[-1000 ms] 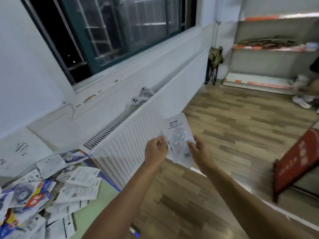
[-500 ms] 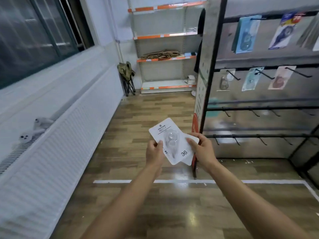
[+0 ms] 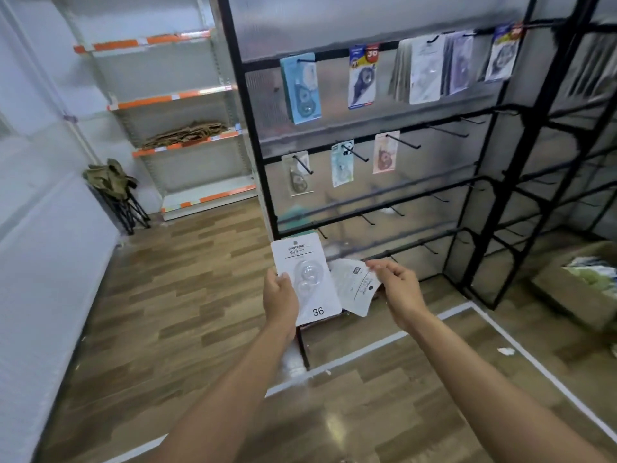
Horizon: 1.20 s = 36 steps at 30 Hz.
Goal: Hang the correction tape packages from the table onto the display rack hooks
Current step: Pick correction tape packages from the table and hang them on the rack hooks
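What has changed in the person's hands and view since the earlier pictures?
The view swung from the window and table to the display rack. The two packages, held stacked, are split: the left hand holds the white package, the right hand pinches the second package. Both stay unhung.

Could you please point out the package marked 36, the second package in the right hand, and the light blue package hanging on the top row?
Package marked 36 [image 3: 312,295], head view, lower card face.
Second package [image 3: 354,284], head view, printed back.
Light blue package [image 3: 300,88], head view, card middle.
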Motion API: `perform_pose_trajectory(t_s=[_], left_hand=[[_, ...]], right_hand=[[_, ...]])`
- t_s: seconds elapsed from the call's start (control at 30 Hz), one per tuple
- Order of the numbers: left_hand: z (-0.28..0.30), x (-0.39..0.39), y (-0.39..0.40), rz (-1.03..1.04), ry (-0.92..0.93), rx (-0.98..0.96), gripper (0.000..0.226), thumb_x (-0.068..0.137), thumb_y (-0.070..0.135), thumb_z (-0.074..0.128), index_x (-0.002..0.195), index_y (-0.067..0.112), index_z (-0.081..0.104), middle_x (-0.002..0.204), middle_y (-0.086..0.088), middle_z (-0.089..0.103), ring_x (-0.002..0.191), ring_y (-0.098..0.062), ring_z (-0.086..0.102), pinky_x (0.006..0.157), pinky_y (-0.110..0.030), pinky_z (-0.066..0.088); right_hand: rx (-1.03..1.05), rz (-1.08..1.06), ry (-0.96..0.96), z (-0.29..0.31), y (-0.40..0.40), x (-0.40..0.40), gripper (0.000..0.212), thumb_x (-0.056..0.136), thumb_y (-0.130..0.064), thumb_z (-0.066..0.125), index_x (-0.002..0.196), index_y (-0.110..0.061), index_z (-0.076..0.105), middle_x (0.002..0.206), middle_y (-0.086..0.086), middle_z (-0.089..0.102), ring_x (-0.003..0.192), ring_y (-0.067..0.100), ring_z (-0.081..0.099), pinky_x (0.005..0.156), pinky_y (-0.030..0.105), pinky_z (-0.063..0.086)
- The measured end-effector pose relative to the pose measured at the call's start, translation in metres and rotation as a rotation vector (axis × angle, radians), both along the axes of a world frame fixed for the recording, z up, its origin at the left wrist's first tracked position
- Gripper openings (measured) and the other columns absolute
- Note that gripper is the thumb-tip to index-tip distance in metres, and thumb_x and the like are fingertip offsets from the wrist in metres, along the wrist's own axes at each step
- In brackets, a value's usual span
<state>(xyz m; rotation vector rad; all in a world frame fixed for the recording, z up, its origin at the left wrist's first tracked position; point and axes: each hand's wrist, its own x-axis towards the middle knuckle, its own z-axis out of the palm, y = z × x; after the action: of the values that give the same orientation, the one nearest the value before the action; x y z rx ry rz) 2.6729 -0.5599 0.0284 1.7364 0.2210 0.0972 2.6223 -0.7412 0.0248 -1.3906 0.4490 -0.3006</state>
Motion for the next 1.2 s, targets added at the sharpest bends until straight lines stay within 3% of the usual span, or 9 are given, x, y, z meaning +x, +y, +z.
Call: perform_pose_trajectory(t_s=[0.07,0.17,0.33,0.53,0.63,0.7,0.8,1.0,1.2], left_hand=[[-0.004,0.022,-0.024,-0.053,-0.017,-0.016,0.015,0.100,0.015,0.036,0.101,0.015,0.050,0.095,-0.001,0.059,0.082,-0.020,0.053,0.074,-0.033,0.042],[-0.006,0.065,-0.059,-0.093,-0.035,-0.015,0.014,0.100,0.016,0.036,0.100,0.016,0.050,0.091,0.002,0.057,0.077,-0.015,0.051,0.067,-0.028,0.040],[-0.002,0.137,-0.117,-0.133,-0.047,0.017,0.010,0.099,0.016,0.038,0.101,0.017,0.047,0.095,-0.001,0.058,0.079,-0.018,0.053,0.069,-0.029,0.039],[0.013,0.187,-0.177,-0.200,-0.087,0.017,0.011,0.099,0.018,0.039,0.102,0.022,0.049,0.099,-0.002,0.063,0.088,-0.024,0.058,0.077,-0.036,0.047],[0.027,0.206,-0.204,-0.224,-0.133,0.006,0.013,0.099,0.019,0.039,0.106,0.021,0.049,0.095,0.003,0.062,0.080,-0.015,0.057,0.063,-0.028,0.043],[0.037,0.219,-0.222,-0.215,-0.158,0.028,0.011,0.099,0.018,0.039,0.105,0.022,0.047,0.090,0.007,0.059,0.074,-0.007,0.054,0.056,-0.023,0.037],[0.053,0.236,-0.251,-0.170,-0.211,0.044,0.010,0.098,0.017,0.040,0.105,0.022,0.046,0.087,0.009,0.057,0.072,-0.005,0.052,0.057,-0.023,0.037],[0.082,0.259,-0.317,-0.106,-0.271,-0.005,0.007,0.099,0.021,0.040,0.103,0.023,0.046,0.084,0.010,0.058,0.070,-0.007,0.053,0.057,-0.024,0.039],[0.114,0.281,-0.370,-0.062,-0.367,-0.053,0.010,0.100,0.020,0.041,0.101,0.017,0.050,0.086,0.004,0.060,0.073,-0.011,0.054,0.060,-0.025,0.040]], right_hand=[[0.083,-0.024,0.056,0.001,-0.023,0.018,0.024,0.087,-0.009,0.048,0.082,-0.011,0.072,0.081,0.011,0.070,0.078,0.025,0.062,0.075,0.039,0.047],[0.142,-0.058,0.109,0.008,-0.060,0.046,0.019,0.082,-0.007,0.052,0.080,-0.009,0.071,0.076,0.007,0.070,0.070,0.018,0.063,0.061,0.030,0.046],[0.044,-0.065,0.033,0.014,-0.121,0.094,0.040,0.082,0.022,0.040,0.088,-0.005,0.068,0.088,0.013,0.070,0.082,0.016,0.068,0.066,0.016,0.054],[-0.171,-0.096,0.003,0.015,-0.177,0.137,0.011,0.083,-0.002,0.067,0.085,-0.011,0.072,0.075,0.006,0.072,0.067,0.012,0.069,0.060,0.019,0.053],[-0.409,-0.189,0.015,0.023,-0.201,0.158,0.016,0.081,-0.021,0.072,0.065,-0.021,0.071,0.057,-0.008,0.066,0.052,0.003,0.059,0.048,0.015,0.044],[-0.502,-0.227,-0.016,0.033,-0.219,0.174,0.020,0.079,-0.031,0.075,0.061,-0.024,0.070,0.063,-0.009,0.065,0.058,0.007,0.057,0.054,0.024,0.047],[-0.523,-0.217,-0.092,0.052,-0.245,0.199,0.020,0.081,-0.029,0.073,0.063,-0.021,0.068,0.075,0.000,0.062,0.068,0.016,0.057,0.065,0.036,0.048],[-0.400,-0.140,-0.210,0.087,-0.305,0.247,0.025,0.092,-0.023,0.059,0.068,-0.020,0.054,0.062,-0.011,0.058,0.057,0.007,0.050,0.053,0.022,0.041],[-0.436,-0.173,-0.301,0.120,-0.356,0.285,0.021,0.093,-0.021,0.056,0.072,-0.018,0.053,0.063,-0.009,0.056,0.056,0.004,0.047,0.056,0.024,0.039]])
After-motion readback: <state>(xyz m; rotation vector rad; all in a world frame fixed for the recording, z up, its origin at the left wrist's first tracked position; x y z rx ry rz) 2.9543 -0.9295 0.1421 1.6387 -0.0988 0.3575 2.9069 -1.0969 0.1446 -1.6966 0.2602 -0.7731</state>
